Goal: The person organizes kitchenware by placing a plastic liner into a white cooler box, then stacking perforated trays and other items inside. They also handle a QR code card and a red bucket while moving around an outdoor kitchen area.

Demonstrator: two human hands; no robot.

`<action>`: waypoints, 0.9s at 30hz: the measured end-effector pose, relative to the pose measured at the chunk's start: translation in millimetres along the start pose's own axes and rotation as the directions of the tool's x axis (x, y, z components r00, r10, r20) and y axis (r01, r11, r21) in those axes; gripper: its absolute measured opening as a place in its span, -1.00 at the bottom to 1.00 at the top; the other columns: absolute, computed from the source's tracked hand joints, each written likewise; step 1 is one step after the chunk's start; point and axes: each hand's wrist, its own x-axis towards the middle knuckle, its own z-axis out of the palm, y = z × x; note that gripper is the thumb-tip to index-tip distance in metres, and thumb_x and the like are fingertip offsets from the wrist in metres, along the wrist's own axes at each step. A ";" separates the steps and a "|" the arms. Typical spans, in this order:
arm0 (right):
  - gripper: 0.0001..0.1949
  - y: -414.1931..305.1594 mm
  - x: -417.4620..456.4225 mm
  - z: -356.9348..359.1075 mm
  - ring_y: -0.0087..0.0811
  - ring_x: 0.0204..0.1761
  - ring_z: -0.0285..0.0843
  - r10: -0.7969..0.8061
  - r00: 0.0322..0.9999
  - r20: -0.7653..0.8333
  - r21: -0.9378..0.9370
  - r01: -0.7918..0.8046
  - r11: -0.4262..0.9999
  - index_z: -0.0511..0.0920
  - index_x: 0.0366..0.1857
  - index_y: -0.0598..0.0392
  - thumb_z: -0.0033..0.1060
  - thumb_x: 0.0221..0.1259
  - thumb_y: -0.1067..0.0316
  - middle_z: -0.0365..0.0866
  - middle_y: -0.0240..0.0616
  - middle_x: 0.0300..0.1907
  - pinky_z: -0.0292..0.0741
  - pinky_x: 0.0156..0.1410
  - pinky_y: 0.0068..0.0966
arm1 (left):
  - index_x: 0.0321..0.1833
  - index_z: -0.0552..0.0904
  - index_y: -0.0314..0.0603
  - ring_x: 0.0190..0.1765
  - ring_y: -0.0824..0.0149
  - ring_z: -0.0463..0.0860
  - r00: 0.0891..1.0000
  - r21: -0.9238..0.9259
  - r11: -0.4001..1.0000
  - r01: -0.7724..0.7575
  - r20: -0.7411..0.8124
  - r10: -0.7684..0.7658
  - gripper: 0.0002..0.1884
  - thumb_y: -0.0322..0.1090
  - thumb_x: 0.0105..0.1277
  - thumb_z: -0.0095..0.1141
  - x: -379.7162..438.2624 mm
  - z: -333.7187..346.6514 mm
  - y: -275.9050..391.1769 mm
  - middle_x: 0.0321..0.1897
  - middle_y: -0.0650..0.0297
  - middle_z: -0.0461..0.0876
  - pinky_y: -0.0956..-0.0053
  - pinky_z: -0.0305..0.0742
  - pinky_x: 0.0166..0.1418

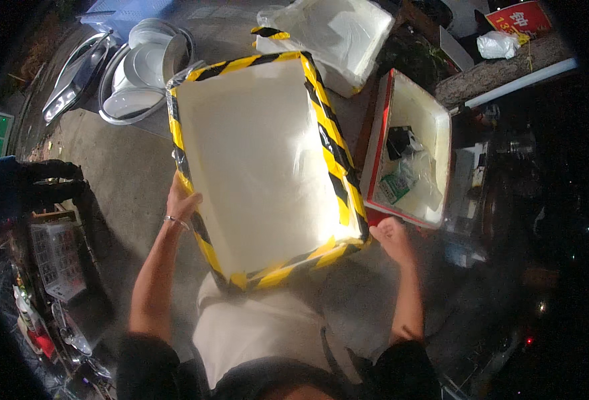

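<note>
A large white foam box (254, 165), its rim wrapped in yellow-and-black striped tape (332, 145), is tilted in front of my body with its inside facing me. My left hand (182, 200) grips the left rim, thumb over the edge and the other fingers mostly hidden behind. At the lower right corner is my right hand (393, 240), fingers curled beside the rim. Blur hides whether it pinches the rim or a bit of tape. Bright light falls on the box's inner right side.
Behind it lies another foam box (374, 30) with clear plastic film. To the right, a red-edged foam box (447, 150) holds a black item and a green packet (395, 182). Metal basins (105, 100) with white bowls (147, 65), a blue basket (124, 17), a log (499, 70) and a wire crate (57, 255) surround me.
</note>
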 end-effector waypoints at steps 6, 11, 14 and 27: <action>-0.13 19.3 75.6 44.4 -0.13 0.27 0.32 0.008 1.000 0.022 0.123 -0.011 0.992 0.12 0.33 0.34 0.33 0.07 -0.03 0.22 0.19 0.29 0.34 0.29 -0.31 | 0.35 0.26 -0.25 -0.01 0.44 0.51 0.964 -0.149 0.988 0.035 0.267 0.006 -0.19 -0.64 -0.13 0.09 24.1 -10.6 15.6 -0.02 0.28 0.50 0.51 0.48 -0.01; -0.25 -33.3 74.9 72.7 -0.26 0.10 0.42 0.055 0.986 0.158 0.370 -0.111 0.923 0.18 0.28 0.35 0.32 0.08 0.15 0.36 0.03 0.15 0.42 0.19 -0.34 | 0.39 0.22 -0.22 0.05 0.27 0.53 0.926 0.412 0.830 -0.376 0.133 0.354 -0.17 -0.52 -0.07 0.19 87.5 -14.9 3.5 0.09 0.19 0.54 0.42 0.41 0.16; -0.57 2.5 79.1 98.9 -0.45 -0.09 0.47 -0.083 0.995 -0.061 0.433 0.101 0.896 0.39 0.05 0.21 0.21 0.14 0.25 0.49 -0.26 -0.03 0.42 0.08 -0.48 | 0.37 0.25 -0.19 0.20 0.05 0.44 0.934 0.442 0.831 -0.337 0.049 0.353 -0.18 -0.34 -0.02 0.30 99.3 19.9 54.2 0.18 0.02 0.46 0.33 0.30 0.33; -0.53 -36.7 65.3 52.1 -0.39 -0.16 0.56 0.061 0.994 -0.089 0.489 -0.010 0.872 0.29 0.09 0.21 0.24 0.14 0.33 0.49 -0.16 -0.13 0.63 -0.29 -0.50 | 0.28 0.37 -0.12 0.04 0.02 0.58 0.727 0.572 0.705 -0.420 0.677 -0.116 -0.39 -0.04 0.19 0.14 -111.2 149.0 39.4 0.06 0.05 0.55 0.22 0.48 0.13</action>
